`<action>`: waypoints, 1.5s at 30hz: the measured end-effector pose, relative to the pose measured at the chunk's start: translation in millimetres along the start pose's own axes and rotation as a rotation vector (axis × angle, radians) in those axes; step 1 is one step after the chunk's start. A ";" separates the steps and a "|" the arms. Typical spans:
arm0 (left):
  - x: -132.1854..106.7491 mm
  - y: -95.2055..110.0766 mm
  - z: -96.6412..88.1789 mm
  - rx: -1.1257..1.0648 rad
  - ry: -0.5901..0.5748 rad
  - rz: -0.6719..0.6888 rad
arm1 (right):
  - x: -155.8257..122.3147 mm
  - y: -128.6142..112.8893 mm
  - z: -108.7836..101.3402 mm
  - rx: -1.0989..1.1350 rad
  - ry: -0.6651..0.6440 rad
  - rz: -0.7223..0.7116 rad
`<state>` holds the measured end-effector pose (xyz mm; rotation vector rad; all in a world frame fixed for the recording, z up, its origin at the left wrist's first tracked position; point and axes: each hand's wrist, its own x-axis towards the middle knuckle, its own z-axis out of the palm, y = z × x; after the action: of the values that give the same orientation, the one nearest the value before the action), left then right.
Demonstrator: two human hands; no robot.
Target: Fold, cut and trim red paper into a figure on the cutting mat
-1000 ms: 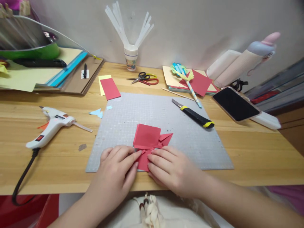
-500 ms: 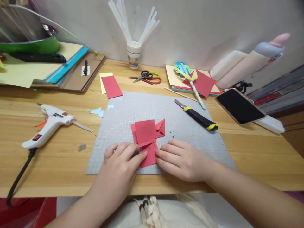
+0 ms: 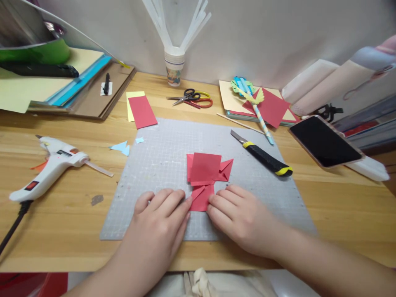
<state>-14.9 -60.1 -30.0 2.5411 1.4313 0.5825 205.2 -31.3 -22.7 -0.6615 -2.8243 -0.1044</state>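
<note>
A folded red paper piece (image 3: 206,168) lies on the grey cutting mat (image 3: 161,152), with a square panel on top, a pointed folded flap to the right and a narrower section towards me. My left hand (image 3: 162,220) has its thumb and curled fingers at the left edge of that near section. Against its right edge press the bent fingertips of my right hand (image 3: 239,214). Both hands hold the paper between them, low on the mat. A black and yellow utility knife (image 3: 266,156), blade out, rests on the mat's right side.
To the left lies a white glue gun (image 3: 52,165) with its cord. Blue paper scraps (image 3: 121,147), red card (image 3: 142,112) and scissors (image 3: 188,97) lie beyond. Further back stand paper cups (image 3: 174,68) holding glue sticks. A phone (image 3: 326,140) and paper flower (image 3: 247,93) are at right.
The red paper has shifted right across the mat and turned slightly straighter, both hands staying at its near section. The camera view has also moved a little.
</note>
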 end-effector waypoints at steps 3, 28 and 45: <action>-4.3 -0.7 -1.3 0.070 0.011 0.044 | 1.3 0.2 2.6 0.050 0.016 0.035; 7.2 6.8 11.7 -0.197 -0.016 -0.316 | 18.5 29.2 1.7 0.815 -0.113 0.594; 9.5 8.1 16.6 -0.063 -0.032 -0.271 | 25.2 22.9 11.7 0.616 -0.096 0.559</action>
<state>2.7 -55.6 -40.0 2.2462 1.6792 0.5290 191.0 1.4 -27.4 -1.2551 -2.4179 0.8638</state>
